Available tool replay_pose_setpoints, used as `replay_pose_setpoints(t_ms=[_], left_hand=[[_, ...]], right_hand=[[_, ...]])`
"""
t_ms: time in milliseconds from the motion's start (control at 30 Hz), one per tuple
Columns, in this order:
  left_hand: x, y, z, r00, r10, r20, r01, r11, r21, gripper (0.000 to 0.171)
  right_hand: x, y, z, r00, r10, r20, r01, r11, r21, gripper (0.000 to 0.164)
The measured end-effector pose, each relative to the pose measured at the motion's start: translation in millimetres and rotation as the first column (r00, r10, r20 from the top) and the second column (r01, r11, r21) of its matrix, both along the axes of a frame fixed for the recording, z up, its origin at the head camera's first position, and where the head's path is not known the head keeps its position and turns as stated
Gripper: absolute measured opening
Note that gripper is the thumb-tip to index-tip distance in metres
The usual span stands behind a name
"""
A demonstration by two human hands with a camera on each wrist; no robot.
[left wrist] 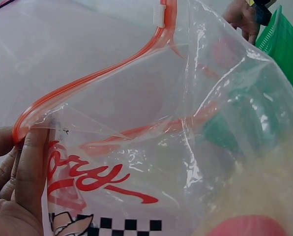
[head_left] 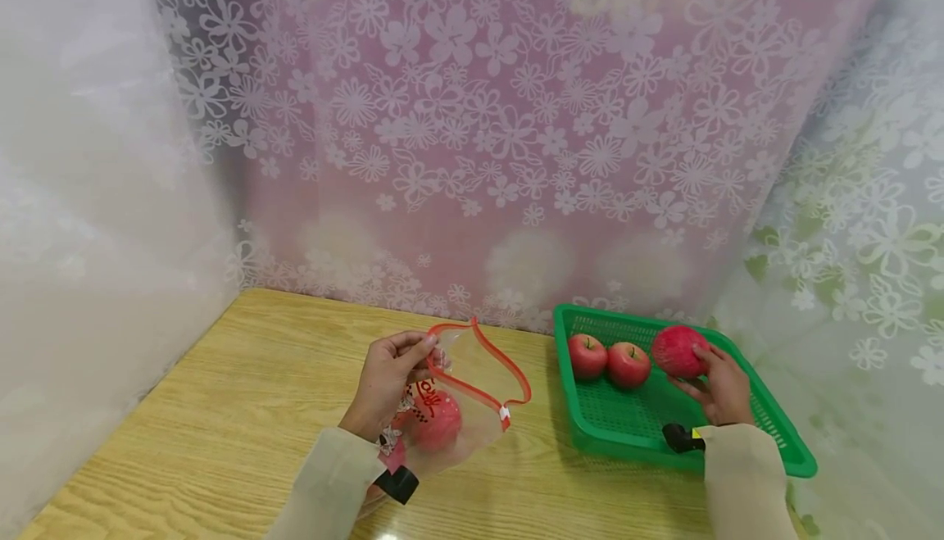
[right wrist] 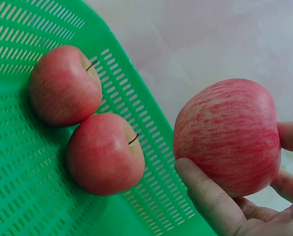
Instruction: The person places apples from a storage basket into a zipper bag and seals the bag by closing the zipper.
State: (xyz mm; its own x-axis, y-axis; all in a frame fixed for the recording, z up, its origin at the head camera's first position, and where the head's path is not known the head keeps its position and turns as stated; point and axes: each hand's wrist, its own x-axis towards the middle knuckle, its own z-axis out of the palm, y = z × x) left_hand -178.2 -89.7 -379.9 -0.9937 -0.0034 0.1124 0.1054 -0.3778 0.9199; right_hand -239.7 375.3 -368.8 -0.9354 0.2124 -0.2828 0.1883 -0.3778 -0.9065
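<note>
My left hand pinches the red-edged rim of a clear zip bag, whose mouth gapes toward the right. Inside the bag lies an apple, seen through plastic printed with red lettering and a black checker pattern. A white slider sits on the bag's red zip. Over the right part of a green basket, my right hand grips a red striped apple between thumb and fingers. Two more apples, one left and one right, sit side by side in the basket.
The basket stands on a wooden table, to the right of the bag. Behind the table hangs a pink flowered curtain. Pale sheets close off the left and right sides.
</note>
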Motion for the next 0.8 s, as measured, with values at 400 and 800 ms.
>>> replay_pose_setpoints(t_ms=[400,800], left_hand=[[0.3,2,-0.9,1.000,0.003,0.001,-0.003,1.000,0.010,0.016],[1.2,4,-0.9,1.000,-0.008,-0.012,0.008,1.000,0.005,0.022]], right_hand=[[17.8,-12,7.7,0.993,0.083,-0.081,-0.077,0.994,0.081,0.079],[34.9,-31,10.6,0.977,0.120,-0.177,-0.103,0.989,0.102,0.065]])
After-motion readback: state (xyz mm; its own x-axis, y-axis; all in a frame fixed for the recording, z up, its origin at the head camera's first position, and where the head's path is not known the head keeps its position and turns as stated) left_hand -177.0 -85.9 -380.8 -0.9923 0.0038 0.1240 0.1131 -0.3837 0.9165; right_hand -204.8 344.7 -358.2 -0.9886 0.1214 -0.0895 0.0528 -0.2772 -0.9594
